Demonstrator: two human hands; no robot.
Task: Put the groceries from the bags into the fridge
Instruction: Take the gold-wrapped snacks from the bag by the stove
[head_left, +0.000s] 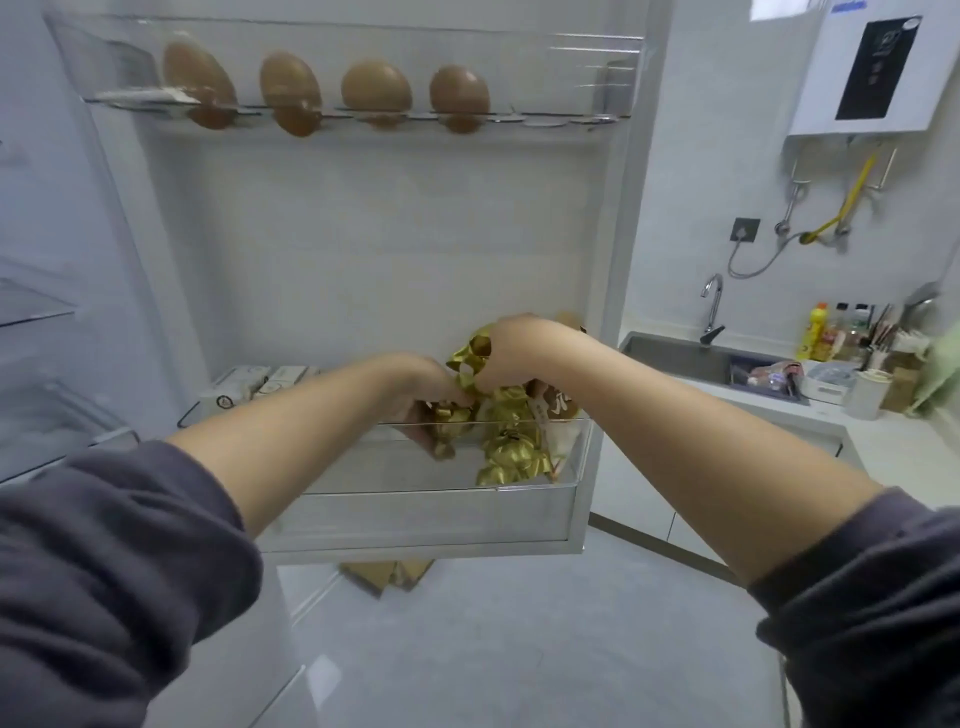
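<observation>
On the fridge door's lower bin (384, 467), white cartons (260, 382) sit far left. Left hand (415, 400) grips a gold packet (448, 418) at the rim; more gold packets (511, 457) lie in the bin's right end; right hand (511, 348) pinches one's top. Lower both below the rim, settle them upright, then let go.

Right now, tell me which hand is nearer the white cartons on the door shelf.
Left. The left hand sits just right of the cartons, holding gold packets; the right hand is farther right, above them.
</observation>
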